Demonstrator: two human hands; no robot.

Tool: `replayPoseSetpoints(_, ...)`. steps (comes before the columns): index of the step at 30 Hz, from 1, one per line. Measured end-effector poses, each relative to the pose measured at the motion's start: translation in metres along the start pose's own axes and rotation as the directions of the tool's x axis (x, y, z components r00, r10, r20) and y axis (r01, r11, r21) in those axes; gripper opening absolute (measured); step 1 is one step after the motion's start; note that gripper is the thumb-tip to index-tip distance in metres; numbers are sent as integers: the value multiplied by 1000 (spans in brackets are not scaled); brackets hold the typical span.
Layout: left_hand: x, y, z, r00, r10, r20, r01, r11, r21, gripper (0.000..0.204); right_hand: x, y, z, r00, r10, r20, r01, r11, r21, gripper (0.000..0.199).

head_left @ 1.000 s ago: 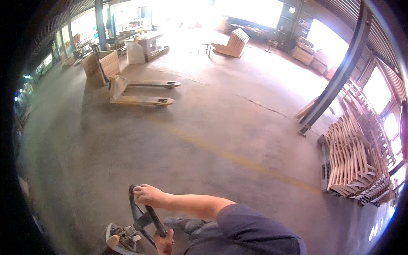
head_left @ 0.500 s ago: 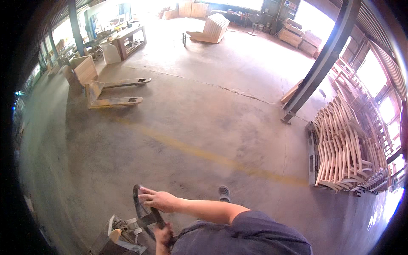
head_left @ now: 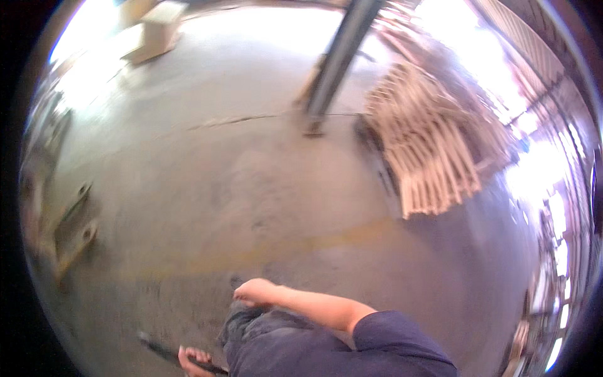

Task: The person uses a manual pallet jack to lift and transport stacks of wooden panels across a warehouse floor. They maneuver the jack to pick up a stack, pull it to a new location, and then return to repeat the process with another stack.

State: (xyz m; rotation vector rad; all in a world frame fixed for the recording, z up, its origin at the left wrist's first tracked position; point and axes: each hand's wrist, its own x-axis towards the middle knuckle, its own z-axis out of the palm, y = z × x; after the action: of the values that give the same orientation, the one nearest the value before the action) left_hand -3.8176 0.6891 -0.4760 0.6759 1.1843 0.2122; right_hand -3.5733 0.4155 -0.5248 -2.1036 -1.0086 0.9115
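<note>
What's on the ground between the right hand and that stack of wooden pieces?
The head view shows floor crossed by a faded yellow stripe between the right hand and the stack of wooden pieces.

black handle [head_left: 160, 349]. shirt [head_left: 308, 349] dark navy, plain. trousers [head_left: 248, 323] dark grey. floor [head_left: 188, 182] grey, faded yellow stripe [head_left: 314, 242] across. post [head_left: 336, 69] dark grey. stacked wood pieces [head_left: 430, 147] pale tan. pallet truck forks [head_left: 76, 252] dull yellowish.

Grey floor [head_left: 220, 176], faded yellow line [head_left: 301, 244]; pallet truck [head_left: 76, 252] at L, dark post [head_left: 342, 60], stacked wood pcs. [head_left: 427, 144] at R
</note>
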Motion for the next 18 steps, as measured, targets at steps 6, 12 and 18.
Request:
replayPoseSetpoints(6, 111, 77, 57, 926, -136, 353, 99, 988, 121, 51, 46, 42, -71, 982, 170, -82, -169, 985, 22, 28)
replayPoseSetpoints(12, 223, 127, 321, 922, -205, 329, 77, 928, 364, 46, 90, 98, -181, 846, 525, -94, -525, 851, 24, 30)
replayPoseSetpoints(18, 328, 193, 505, 932, -129, 339, -24, 911, 412, 46, 123, 155, -273, 735, 561, -380, -419, 817, 396, 34)
